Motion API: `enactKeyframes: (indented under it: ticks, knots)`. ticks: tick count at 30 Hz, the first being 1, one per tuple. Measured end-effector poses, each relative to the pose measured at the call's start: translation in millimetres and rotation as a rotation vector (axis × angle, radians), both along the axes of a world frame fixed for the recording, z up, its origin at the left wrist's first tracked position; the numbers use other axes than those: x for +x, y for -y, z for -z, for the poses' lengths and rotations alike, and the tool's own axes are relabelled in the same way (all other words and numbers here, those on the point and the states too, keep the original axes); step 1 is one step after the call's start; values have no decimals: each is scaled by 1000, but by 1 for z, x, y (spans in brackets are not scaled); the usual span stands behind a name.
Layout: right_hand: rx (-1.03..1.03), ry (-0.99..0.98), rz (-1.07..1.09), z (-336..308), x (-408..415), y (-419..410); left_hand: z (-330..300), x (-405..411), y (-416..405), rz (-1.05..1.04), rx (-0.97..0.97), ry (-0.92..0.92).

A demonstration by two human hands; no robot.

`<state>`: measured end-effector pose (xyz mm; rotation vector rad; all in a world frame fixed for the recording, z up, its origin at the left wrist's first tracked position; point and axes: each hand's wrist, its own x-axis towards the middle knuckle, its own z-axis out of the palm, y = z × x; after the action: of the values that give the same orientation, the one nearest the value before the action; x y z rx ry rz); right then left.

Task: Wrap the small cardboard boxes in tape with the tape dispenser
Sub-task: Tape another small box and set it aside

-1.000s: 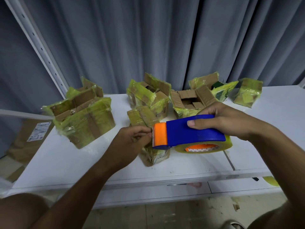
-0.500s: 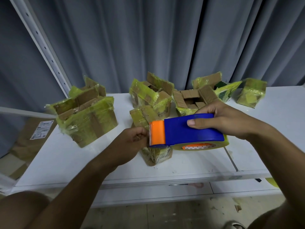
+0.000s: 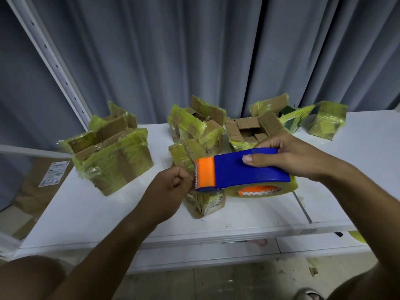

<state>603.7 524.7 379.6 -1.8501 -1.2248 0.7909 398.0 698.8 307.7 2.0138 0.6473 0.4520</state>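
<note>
**Tape dispenser held over the small box at the table's front**

Tape dispenser [image 3: 242, 167], blue with an orange front and a toothed edge, sits in your right hand [image 3: 287, 156]: your fingers curl over its top and your thumb [image 3: 251, 158] presses the near side. A clear roll of tape [image 3: 265, 189] with an orange core hangs under it. You hold it in the air above the white table [image 3: 86, 204], just over a small box [image 3: 204, 202] wrapped in yellowish tape that rests near the table's front edge.

Your left hand [image 3: 171, 189] is at the orange end, its fingers curled and pinched together right beside the toothed edge; whether they grip the tape's loose end you cannot tell, as the tape itself is too clear to see there.

Behind, more boxes stand on the table: a larger one [image 3: 112, 156] at the left with open flaps, 2 [image 3: 199, 126] [image 3: 251, 131] in the middle with flaps up, another [image 3: 279, 111] behind, and a closed wrapped one [image 3: 326, 120] at the far right. A grey curtain [image 3: 194, 50] hangs behind the table
</note>
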Motion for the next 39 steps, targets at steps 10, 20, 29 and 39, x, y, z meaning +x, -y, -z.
enactKeyframes:
  ticks: [10,20,29,39]
  knots:
    - [-88,29,-20,-2,36,16,18,0,11,-125,22,-69]
    - [-68,95,-28,2,42,15,25,2,10,-169,109,-77]
    - [-85,183,-21,14,34,0,34,7,17,-243,142,-147]
    - [-57,217,37,20,30,-6,42,0,5,-247,384,14]
